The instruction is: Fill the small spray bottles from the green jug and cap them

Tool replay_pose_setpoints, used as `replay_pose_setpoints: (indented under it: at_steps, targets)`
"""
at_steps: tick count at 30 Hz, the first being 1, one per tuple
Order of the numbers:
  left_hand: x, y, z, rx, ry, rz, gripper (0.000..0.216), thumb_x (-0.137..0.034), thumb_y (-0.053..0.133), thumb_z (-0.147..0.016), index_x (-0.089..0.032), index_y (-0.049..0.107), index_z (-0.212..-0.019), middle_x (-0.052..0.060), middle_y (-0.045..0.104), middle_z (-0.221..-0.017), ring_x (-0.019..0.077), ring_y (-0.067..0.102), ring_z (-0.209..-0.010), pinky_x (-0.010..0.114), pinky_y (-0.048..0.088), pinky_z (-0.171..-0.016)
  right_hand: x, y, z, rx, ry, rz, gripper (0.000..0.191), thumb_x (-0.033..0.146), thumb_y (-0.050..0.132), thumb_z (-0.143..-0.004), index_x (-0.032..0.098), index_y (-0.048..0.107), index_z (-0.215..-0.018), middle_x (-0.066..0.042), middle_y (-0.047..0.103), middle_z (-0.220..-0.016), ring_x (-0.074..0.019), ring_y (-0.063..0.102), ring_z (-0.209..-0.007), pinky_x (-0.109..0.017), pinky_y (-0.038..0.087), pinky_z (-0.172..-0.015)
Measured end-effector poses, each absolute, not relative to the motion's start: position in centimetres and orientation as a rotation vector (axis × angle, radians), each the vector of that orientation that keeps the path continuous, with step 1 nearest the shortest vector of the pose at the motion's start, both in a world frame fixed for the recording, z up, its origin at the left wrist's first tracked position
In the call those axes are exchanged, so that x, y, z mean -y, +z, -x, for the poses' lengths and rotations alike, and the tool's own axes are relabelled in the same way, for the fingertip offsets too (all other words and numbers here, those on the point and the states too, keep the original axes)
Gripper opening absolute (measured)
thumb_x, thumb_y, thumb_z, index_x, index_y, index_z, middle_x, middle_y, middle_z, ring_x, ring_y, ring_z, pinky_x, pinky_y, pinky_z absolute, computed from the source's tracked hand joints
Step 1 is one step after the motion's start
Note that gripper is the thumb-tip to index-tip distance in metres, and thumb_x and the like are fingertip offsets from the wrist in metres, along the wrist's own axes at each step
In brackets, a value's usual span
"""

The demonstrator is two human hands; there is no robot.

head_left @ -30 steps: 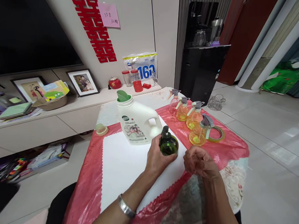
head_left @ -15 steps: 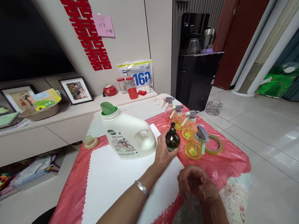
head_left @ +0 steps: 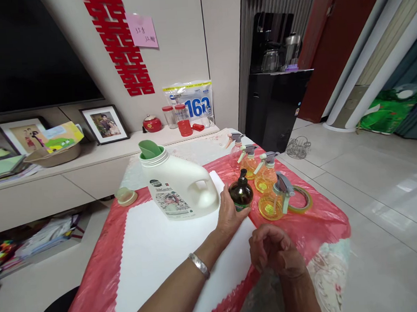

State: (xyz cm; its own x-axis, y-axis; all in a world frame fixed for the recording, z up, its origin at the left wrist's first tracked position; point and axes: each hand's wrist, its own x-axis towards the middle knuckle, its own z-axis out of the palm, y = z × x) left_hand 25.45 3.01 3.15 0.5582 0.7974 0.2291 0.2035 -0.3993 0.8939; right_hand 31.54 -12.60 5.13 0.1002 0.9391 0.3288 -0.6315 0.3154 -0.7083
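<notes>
1. Green pump bottle [head_left: 241, 195] stands upright on the table [head_left: 158, 253], at the edge of the white sheet, just beside the white jug [head_left: 178, 186].
2. Left hand [head_left: 229, 214] fingers wrapped around the bottle's lower body.
3. Right hand [head_left: 276, 255] loosely curled, holding nothing, near the table's front edge.
4. Four orange spray bottles [head_left: 266, 178] in a row just right of it.

Bright daylight, sharp, edges warped

On the tabletop [head_left: 315, 225], the jug [head_left: 178, 183] stands at ten o'clock of the pump bottle [head_left: 241, 193]; four spray bottles [head_left: 266, 173] line up from one to three o'clock.
</notes>
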Motion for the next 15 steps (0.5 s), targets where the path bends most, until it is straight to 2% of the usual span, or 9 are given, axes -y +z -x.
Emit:
replay_pose_setpoints:
  at_steps: [3, 6, 9, 12, 15]
  targets:
    - [-2.3, 2.7, -24.4, -0.831, 0.834, -1.912, 0.093, -0.023, 0.074, -0.07, -0.013, 0.025, -0.149, 0.023, 0.045, -0.146, 0.0408, 0.039, -0.144, 0.059, 0.029, -0.121, 12.5, 5.2, -31.6, 0.848, 1.221, 0.486, 0.04, 0.048, 0.084, -0.072, 0.025, 0.075, -0.103, 0.002, 0.058, -0.062, -0.0106, 0.049, -0.049, -0.025, 0.042, -0.05]
    - [-1.0, 1.9, -22.1, -0.831, 0.832, -1.907, 0.088, -0.021, 0.069, -0.072, -0.015, 0.027, -0.15, 0.022, 0.038, -0.155, 0.0402, 0.033, -0.149, 0.059, 0.028, -0.124, 12.3, 5.3, -31.6, 0.839, 1.241, 0.534, 0.042, 0.048, 0.085, -0.07, 0.024, 0.075, -0.103, 0.002, 0.058, -0.061, -0.0111, 0.049, -0.049, -0.027, 0.042, -0.052]
    - [0.5, 1.5, -18.8, -0.823, 0.784, -1.906, 0.082, -0.023, 0.065, -0.075, -0.015, 0.03, -0.149, 0.021, 0.038, -0.155, 0.0375, 0.039, -0.146, 0.06, 0.032, -0.121, 12.1, 5.4, -31.4, 0.836, 1.251, 0.562, 0.041, 0.047, 0.084, -0.071, 0.022, 0.075, -0.103, 0.002, 0.059, -0.061, -0.0112, 0.051, -0.05, -0.026, 0.042, -0.052]
    - [1.7, 2.2, -14.9, -0.811, 0.759, -1.848, 0.069, -0.028, 0.062, -0.08, -0.02, 0.039, -0.144, 0.017, 0.05, -0.144, 0.0306, 0.056, -0.13, 0.055, 0.043, -0.113, 11.7, 5.6, -31.0, 0.844, 1.257, 0.597, 0.038, 0.043, 0.083, -0.075, 0.02, 0.075, -0.104, 0.002, 0.059, -0.063, -0.01, 0.052, -0.051, -0.026, 0.043, -0.054]
    - [2.4, 3.5, -10.9, -0.935, 0.738, -1.719, 0.055, -0.038, 0.062, -0.084, -0.021, 0.051, -0.136, 0.011, 0.061, -0.125, 0.024, 0.066, -0.106, 0.045, 0.053, -0.097, 11.1, 5.9, -30.2, 0.841, 1.286, 0.633, 0.038, 0.041, 0.083, -0.075, 0.019, 0.075, -0.104, 0.003, 0.058, -0.063, -0.0087, 0.051, -0.052, -0.026, 0.045, -0.056]
